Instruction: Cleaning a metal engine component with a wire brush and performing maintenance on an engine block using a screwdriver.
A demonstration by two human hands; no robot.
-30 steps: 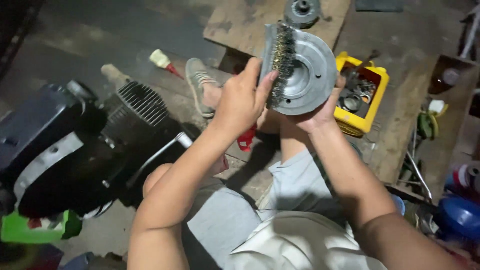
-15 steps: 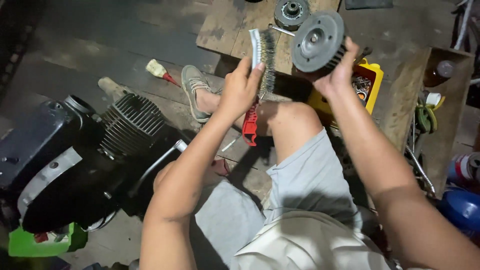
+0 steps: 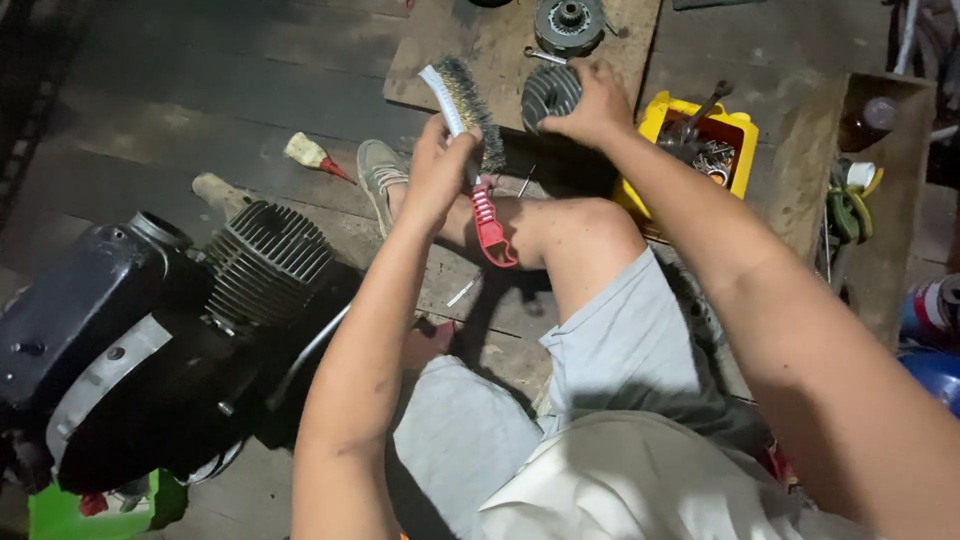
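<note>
My left hand (image 3: 438,172) grips a wire brush (image 3: 465,110) with a red handle, its bristles pointing up and away over my raised knee. My right hand (image 3: 592,100) is stretched forward and holds a round grey metal engine part (image 3: 548,95) low against the wooden board (image 3: 450,60) on the floor. A second round metal part (image 3: 568,25) lies on the board just beyond it. The two hands are well apart.
A black engine with a finned cylinder (image 3: 265,260) stands on the floor at my left. A yellow tray (image 3: 668,112) with small metal parts sits right of the board, beside a wooden box (image 3: 880,170). A small brush (image 3: 312,155) lies by my foot.
My right hand has carried the round metal part away from the brush and down to the board. My left hand has stayed near my knee with the brush.
</note>
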